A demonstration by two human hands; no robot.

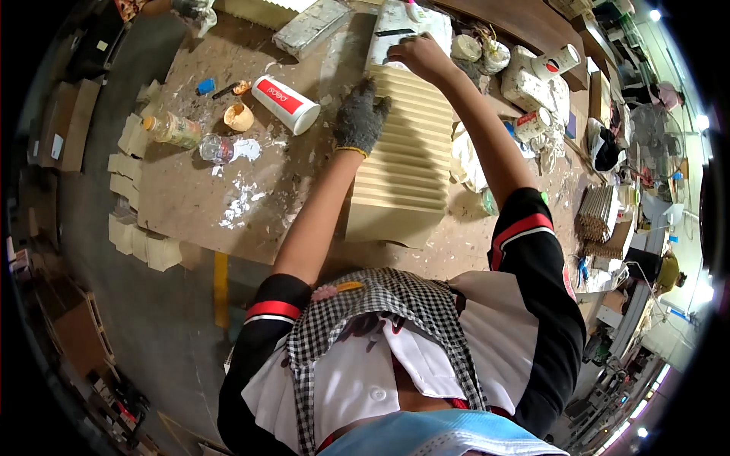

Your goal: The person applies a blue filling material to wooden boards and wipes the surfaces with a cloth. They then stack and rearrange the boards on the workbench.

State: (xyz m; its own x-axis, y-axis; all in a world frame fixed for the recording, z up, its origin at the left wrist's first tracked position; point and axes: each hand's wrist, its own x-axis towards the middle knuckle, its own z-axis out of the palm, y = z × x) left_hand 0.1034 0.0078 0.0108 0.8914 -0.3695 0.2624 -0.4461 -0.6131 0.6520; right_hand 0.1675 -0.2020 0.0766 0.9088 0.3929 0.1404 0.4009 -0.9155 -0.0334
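I'm standing in what looks like a workshop or factory floor: the broad worktable [179, 205] beside me is scuffed and spattered with white splashes [237, 205], a grubby jar [176, 131] sits on it, cardboard boxes [74, 121] line the grey floor [179, 319], and a yellow stripe [220, 285] marks the ground.

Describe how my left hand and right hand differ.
Your left hand wears a dark grey glove; your right hand is bare. The left hand is by the left edge of the ridged board, the right hand at its far end. Both reach forward over the table.
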